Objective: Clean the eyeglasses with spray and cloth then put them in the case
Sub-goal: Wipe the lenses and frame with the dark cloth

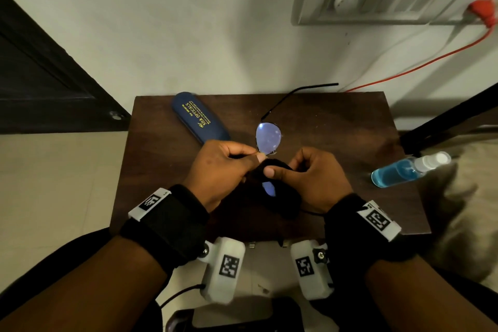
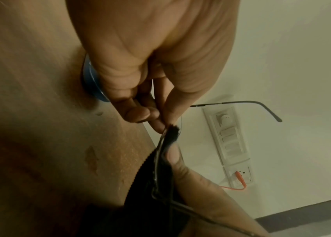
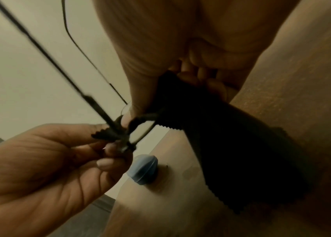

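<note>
Above the table [image 1: 350, 121], the left hand [image 1: 218, 170] pinches the eyeglasses [image 1: 268, 137] at the bridge; the right hand [image 1: 315, 178] pinches the cloth [image 1: 285, 202] around one lens. Light, thin, fragile frame: better hold the rim, not the lenses.

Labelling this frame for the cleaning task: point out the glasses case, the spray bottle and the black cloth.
glasses case [image 1: 200, 117]: head view, middle of its blue lid, near the gold lettering.
spray bottle [image 1: 398, 173]: head view, blue liquid part of the lying bottle.
black cloth [image 1: 287, 203]: head view, hanging fold below the right hand.
</note>
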